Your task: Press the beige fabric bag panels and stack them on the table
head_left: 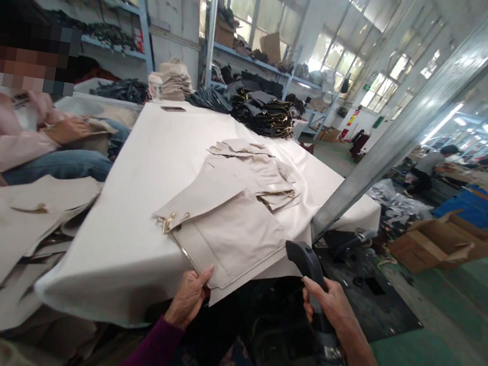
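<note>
A flat beige bag piece (236, 237) with a flap, gold metal fittings and a piped edge lies over the near edge of the white-covered table (126, 233). My left hand (190, 294) is closed on its near corner, thumb on top. In my right hand (331, 306) is a black curved nozzle (306, 259), seemingly on a hose, with the thumb over it and the fingers curled around. The nozzle's tip is at the right edge of the bag piece; whether they touch is unclear. Behind lie more beige bag pieces (267, 177), some overlapping.
A slanted metal post (399, 127) rises at the table's right. At the left sits a person (64, 128) handling beige material, with large beige panels (3, 226) nearby. Dark stacked goods (263, 112) and a phone (173, 109) lie toward the back. Cardboard boxes (432, 242) stand on the floor.
</note>
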